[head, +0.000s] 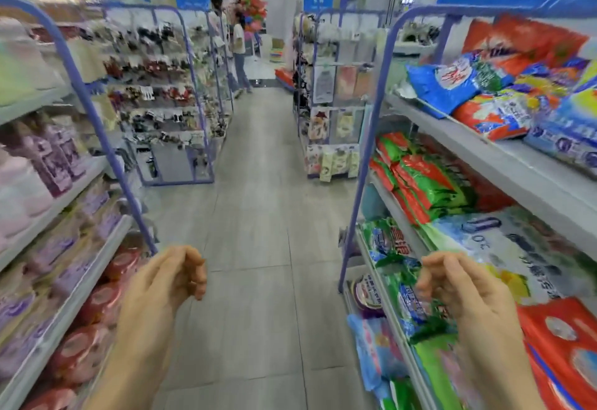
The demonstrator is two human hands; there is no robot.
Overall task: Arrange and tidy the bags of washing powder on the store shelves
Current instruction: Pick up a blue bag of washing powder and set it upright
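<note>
Grey floor (258, 216) lies open between two shelf racks (366, 157), while two hands, left hand (164, 280) and right hand (462, 290), hover loosely curled, empty.

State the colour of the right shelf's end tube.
Purplish blue; end tube shows best in head view.

one wide-angle view, worn on the head, looks forward and down along the aisle floor (258, 216); the washing-powder shelves (468, 141) stand close, right of that floor.
</note>
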